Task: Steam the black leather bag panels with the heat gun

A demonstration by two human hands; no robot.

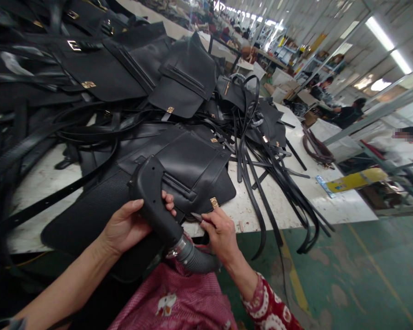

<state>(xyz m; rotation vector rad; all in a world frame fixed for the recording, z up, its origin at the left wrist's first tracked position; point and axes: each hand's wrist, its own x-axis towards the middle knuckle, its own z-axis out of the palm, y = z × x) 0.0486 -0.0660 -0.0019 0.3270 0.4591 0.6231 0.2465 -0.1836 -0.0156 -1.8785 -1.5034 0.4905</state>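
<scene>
My left hand (129,224) is wrapped round the black handle of a hose-fed tool (154,201), whose ribbed grey hose (198,259) curls down toward my lap. The tool's head rests on a black leather bag piece (192,162) with a small gold clasp (214,202) at its near edge. My right hand (220,231) pinches a small dark pointed tool (197,217) against the edge of that leather piece, just below the clasp.
Many black leather bag panels (186,78) and loose straps (261,183) are heaped over the white worktable (323,197). A yellow object (354,179) lies past the table's right end. Other people (347,112) work at tables further back. Green floor lies to the right.
</scene>
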